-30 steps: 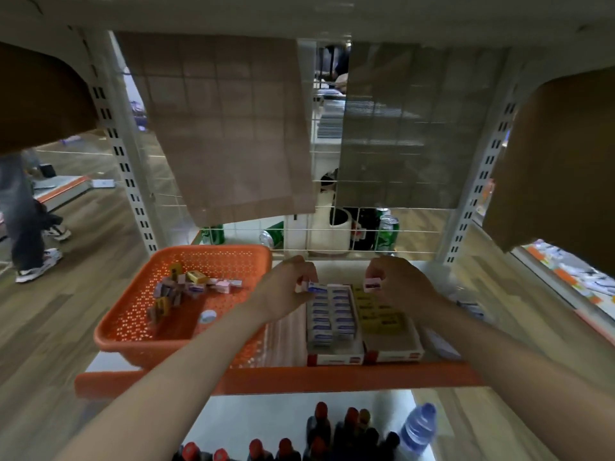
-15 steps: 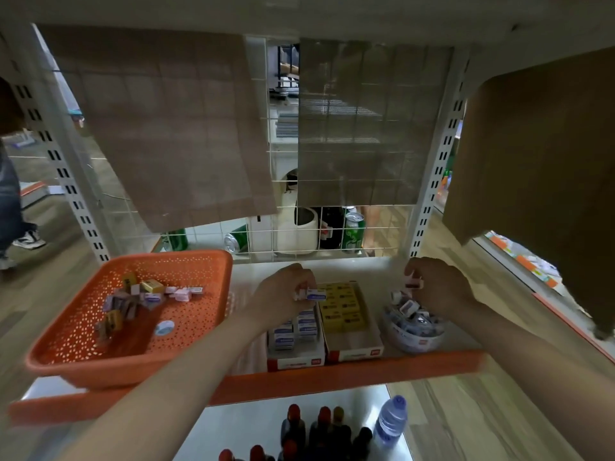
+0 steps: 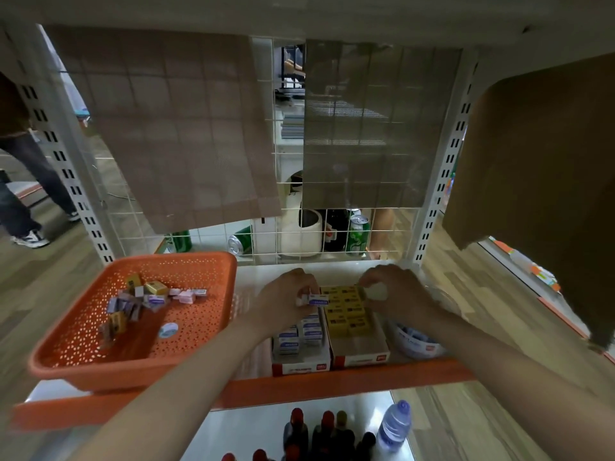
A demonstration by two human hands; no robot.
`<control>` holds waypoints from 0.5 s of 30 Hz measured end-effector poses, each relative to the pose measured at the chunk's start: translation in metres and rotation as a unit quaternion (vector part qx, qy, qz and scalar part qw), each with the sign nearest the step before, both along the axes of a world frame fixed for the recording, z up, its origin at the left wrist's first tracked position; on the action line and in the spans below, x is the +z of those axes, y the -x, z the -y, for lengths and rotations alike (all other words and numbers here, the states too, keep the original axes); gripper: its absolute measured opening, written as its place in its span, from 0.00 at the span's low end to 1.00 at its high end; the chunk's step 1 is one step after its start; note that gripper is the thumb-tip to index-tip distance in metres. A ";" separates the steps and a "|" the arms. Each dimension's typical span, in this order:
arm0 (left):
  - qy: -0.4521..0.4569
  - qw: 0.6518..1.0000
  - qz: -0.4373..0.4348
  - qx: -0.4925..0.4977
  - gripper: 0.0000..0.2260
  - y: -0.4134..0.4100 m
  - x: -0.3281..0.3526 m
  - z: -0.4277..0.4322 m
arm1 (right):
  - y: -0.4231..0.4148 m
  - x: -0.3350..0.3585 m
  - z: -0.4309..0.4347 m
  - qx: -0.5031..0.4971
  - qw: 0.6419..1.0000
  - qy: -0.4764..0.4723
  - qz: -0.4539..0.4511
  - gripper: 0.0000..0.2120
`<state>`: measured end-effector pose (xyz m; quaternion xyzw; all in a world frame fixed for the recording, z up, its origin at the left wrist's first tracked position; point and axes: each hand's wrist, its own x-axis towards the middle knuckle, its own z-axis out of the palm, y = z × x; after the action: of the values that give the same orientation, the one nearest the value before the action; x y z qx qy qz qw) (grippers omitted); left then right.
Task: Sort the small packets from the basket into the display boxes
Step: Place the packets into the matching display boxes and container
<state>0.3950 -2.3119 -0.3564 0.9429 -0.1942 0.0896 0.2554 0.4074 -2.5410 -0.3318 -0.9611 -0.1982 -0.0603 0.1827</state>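
An orange basket (image 3: 133, 371) stands on the left of the shelf with several small loose packets (image 3: 149, 297) inside. To its right are two display boxes: one with white-and-blue packets (image 3: 299, 364), one with yellow packets (image 3: 346, 311). My left hand (image 3: 286, 304) hovers over the far end of the white-and-blue box and pinches a few small white-and-blue packets (image 3: 316, 299). My right hand (image 3: 396, 294) is over the far end of the yellow box, fingers curled, its fingertips close to the left hand. Whether it holds anything is hidden.
A round white tub (image 3: 416, 341) of packets sits right of the boxes, partly under my right forearm. A wire grid with hanging mats backs the shelf, with green cans (image 3: 357, 234) behind it. Bottles (image 3: 316, 434) stand on the shelf below. Cardboard (image 3: 549, 178) hangs at right. A person's legs (image 3: 23, 194) are at far left.
My right hand has moved left, from over the round tub back to the far end of the yellow box. The left hand still holds its packets. The view has shifted.
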 end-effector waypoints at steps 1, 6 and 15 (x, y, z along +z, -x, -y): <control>-0.001 1.000 0.002 0.000 0.08 0.000 0.000 0.000 | 0.002 -0.001 -0.012 0.025 1.000 -0.005 -0.002 0.16; -0.006 1.000 0.005 0.009 0.08 0.000 -0.001 -0.007 | 0.001 -0.005 -0.055 0.061 0.998 0.004 -0.005 0.16; 0.006 1.000 -0.001 0.008 0.09 0.001 -0.005 -0.020 | -0.002 -0.016 -0.075 0.053 0.998 -0.022 -0.004 0.08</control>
<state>0.3940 -2.2923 -0.3609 0.9429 -0.1854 0.0916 0.2610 0.4094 -2.4657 -0.3481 -0.9450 -0.2471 -0.0512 0.2079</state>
